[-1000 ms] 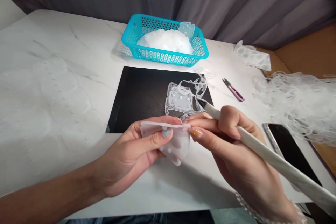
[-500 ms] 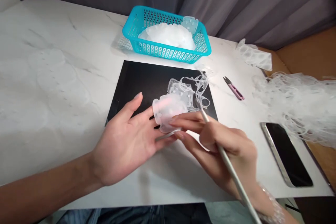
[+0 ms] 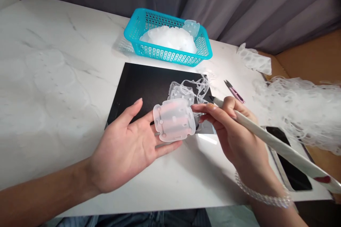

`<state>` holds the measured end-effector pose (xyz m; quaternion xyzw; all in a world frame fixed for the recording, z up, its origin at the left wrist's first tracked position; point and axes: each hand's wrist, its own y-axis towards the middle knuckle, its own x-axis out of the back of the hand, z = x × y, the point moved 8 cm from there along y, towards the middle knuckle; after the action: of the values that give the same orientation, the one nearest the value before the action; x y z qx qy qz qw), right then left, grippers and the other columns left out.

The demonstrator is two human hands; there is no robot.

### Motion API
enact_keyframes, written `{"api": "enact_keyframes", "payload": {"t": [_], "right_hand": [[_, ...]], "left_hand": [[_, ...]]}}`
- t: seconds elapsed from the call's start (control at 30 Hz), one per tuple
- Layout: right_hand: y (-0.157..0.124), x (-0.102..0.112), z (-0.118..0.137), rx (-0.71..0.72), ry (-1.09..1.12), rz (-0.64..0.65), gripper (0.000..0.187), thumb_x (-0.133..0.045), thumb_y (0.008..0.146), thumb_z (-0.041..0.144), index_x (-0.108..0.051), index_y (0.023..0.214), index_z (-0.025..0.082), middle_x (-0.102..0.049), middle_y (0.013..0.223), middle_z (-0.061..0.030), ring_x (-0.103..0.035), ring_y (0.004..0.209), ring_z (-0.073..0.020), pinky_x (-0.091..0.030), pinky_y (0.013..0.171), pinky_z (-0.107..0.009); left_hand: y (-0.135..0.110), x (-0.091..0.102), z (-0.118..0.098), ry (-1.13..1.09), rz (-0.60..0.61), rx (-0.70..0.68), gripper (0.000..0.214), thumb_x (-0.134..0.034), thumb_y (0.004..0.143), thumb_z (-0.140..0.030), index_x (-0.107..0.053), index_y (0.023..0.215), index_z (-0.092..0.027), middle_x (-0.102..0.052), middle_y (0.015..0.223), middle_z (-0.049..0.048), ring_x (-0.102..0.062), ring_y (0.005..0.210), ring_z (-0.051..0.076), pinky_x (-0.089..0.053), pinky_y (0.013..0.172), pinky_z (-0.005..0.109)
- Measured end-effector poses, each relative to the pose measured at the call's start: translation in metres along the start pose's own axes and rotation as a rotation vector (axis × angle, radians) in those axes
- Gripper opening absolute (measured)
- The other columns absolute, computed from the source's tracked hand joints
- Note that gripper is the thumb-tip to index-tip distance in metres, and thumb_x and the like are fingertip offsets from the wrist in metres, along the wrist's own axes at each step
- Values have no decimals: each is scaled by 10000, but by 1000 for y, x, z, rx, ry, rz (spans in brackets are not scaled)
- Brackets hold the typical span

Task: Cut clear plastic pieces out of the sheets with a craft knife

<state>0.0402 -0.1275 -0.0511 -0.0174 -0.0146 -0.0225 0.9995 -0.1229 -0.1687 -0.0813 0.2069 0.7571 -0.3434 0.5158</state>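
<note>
My left hand [image 3: 128, 145] is palm up and holds a translucent, frosted plastic piece [image 3: 174, 120] with notched edges and small holes across its outstretched fingers. In my right hand [image 3: 234, 131] is a slim pen-like tool [image 3: 277, 144] with a white handle and a dark tip pointing away from me. My right fingertips are at the piece's right edge; I cannot tell if they touch it. Behind it, a similar clear piece [image 3: 181, 91] and curled clear offcuts [image 3: 201, 87] lie on a black mat [image 3: 144, 81].
A turquoise basket [image 3: 165, 57] with a heap of frosted pieces [image 3: 170, 37] stands at the back. To the right are small thread snips [image 3: 234, 91], a phone [image 3: 290, 170] partly behind the tool, a crumpled clear sheet [image 3: 254, 59] and a large pile of clear strips [image 3: 301, 110].
My right hand has moved right, off the front of the plastic piece, which now shows nearly whole. The tool has swung to a flatter slant, its rear end now further right.
</note>
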Motion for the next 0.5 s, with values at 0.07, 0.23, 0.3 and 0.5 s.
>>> {"api": "enact_keyframes", "payload": {"t": [0.07, 0.23, 0.3, 0.5], "right_hand": [[-1, -11, -3, -42, 24, 75, 415, -719, 874, 234, -352, 682, 236, -704, 731, 5, -726, 869, -200, -558, 675, -284], [-5, -19, 2, 29, -88, 34, 505, -779, 819, 233, -304, 649, 234, -742, 755, -7, -719, 752, -182, -531, 604, -260], [-11, -18, 16, 192, -213, -56, 494, -757, 832, 206, -308, 629, 235, -755, 800, -25, -740, 839, -210, -546, 628, -270], [-31, -57, 33, 405, -402, 294, 341, -617, 920, 158, -399, 668, 227, -776, 944, -50, -749, 810, -191, -563, 632, -271]], "left_hand": [[0, -1, 1, -7, 11, 4, 627, -393, 956, -572, -521, 1437, -190, -511, 1502, 100, -381, 1446, 321, -325, 1172, 499], [-1, 9, 0, -2, -74, -50, 613, -398, 976, -564, -474, 1468, -206, -502, 1507, 108, -385, 1442, 316, -294, 1184, 519], [-2, 19, -3, -3, -183, -96, 589, -428, 979, -552, -452, 1479, -242, -514, 1496, 96, -399, 1435, 299, -291, 1188, 518], [2, 11, -5, 38, -118, -77, 641, -416, 969, -597, -503, 1436, -167, -532, 1465, 143, -464, 1383, 327, -356, 1168, 485]]}}
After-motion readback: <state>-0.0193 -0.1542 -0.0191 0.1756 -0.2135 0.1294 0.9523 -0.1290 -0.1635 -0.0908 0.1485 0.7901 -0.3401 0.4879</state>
